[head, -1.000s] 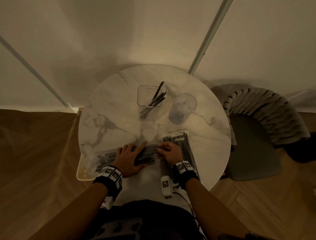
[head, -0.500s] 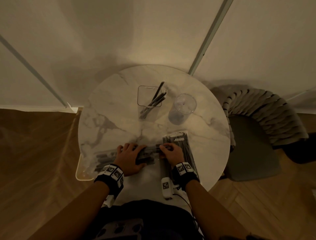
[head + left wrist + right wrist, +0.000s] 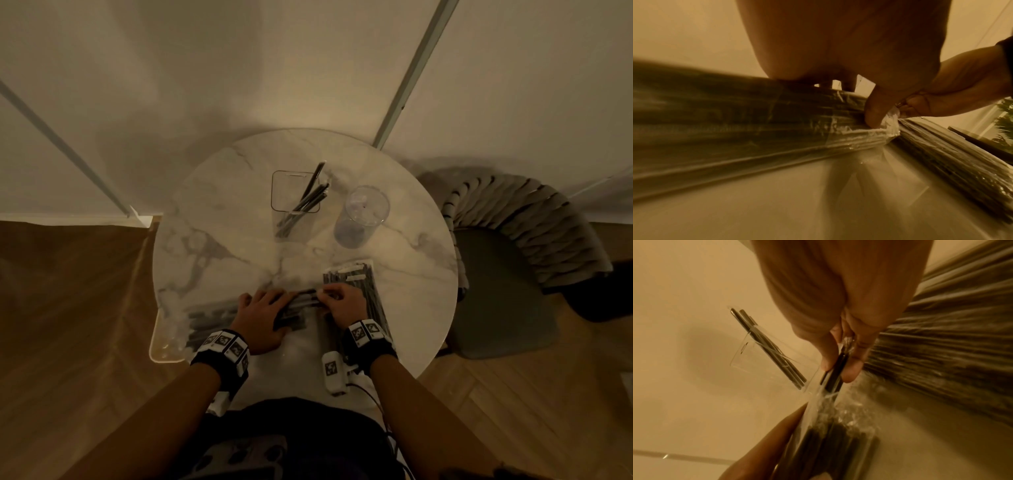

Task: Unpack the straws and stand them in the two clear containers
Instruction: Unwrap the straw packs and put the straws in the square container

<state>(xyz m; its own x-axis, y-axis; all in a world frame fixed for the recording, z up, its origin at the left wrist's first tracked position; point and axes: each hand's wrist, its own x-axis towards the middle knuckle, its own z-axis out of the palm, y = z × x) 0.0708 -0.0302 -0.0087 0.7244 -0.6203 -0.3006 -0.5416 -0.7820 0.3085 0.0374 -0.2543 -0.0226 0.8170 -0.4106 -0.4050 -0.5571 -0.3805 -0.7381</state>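
A plastic pack of black straws point(image 3: 212, 313) lies crosswise at the table's near edge. My left hand point(image 3: 267, 303) presses flat on top of it. My right hand point(image 3: 327, 298) pinches a few black straws point(image 3: 833, 378) at the pack's open right end, with crinkled wrap around its fingertips point(image 3: 825, 365). A second straw pack point(image 3: 358, 277) lies under and beyond the right hand. Further back stand a square clear container point(image 3: 282, 192) holding several straws and a round clear container point(image 3: 366, 205) with none.
The round marble table point(image 3: 222, 222) stands against a pale wall. A clear tray point(image 3: 164, 342) overhangs the table's left near edge. A white tagged device point(image 3: 334, 370) lies by my right wrist. A woven-back chair point(image 3: 513, 274) is to the right.
Both hands have stayed at the pack's open end. Dark straw ends now show a little further out between the two hands.
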